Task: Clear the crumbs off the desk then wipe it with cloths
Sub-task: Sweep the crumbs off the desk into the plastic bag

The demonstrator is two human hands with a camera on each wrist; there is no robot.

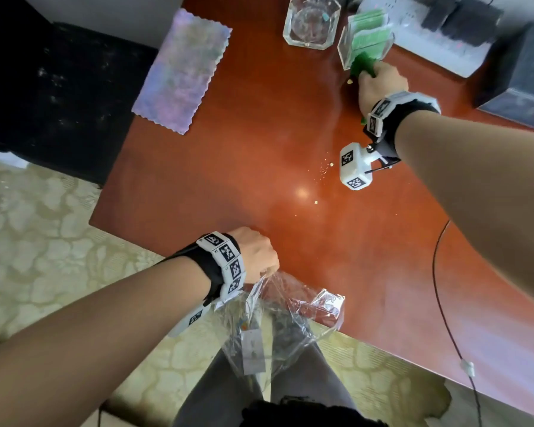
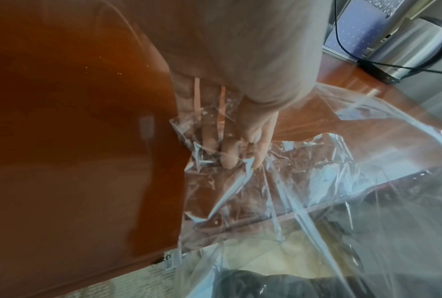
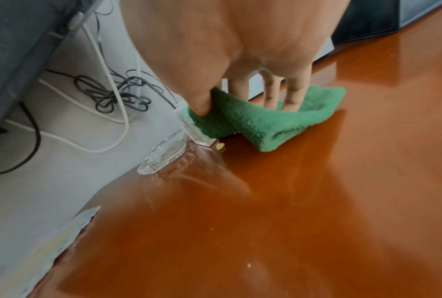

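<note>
My right hand (image 1: 379,84) grips the folded green cloth (image 3: 263,123) against the table (image 1: 228,167), beside the clear card holder (image 1: 364,41). Crumbs (image 1: 324,169) lie mid-table. My left hand (image 1: 256,254) pinches a clear plastic bag (image 1: 278,322) at the table's near edge.

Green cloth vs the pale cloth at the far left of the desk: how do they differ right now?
The green cloth is folded and bunched; the pale cloth lies spread flat. The right hand grips the green cloth beside the clear card holder; nothing touches the pale cloth. The green cloth is plain green; the pale cloth is mottled, with scalloped edges. Both rest on the desk.
</note>
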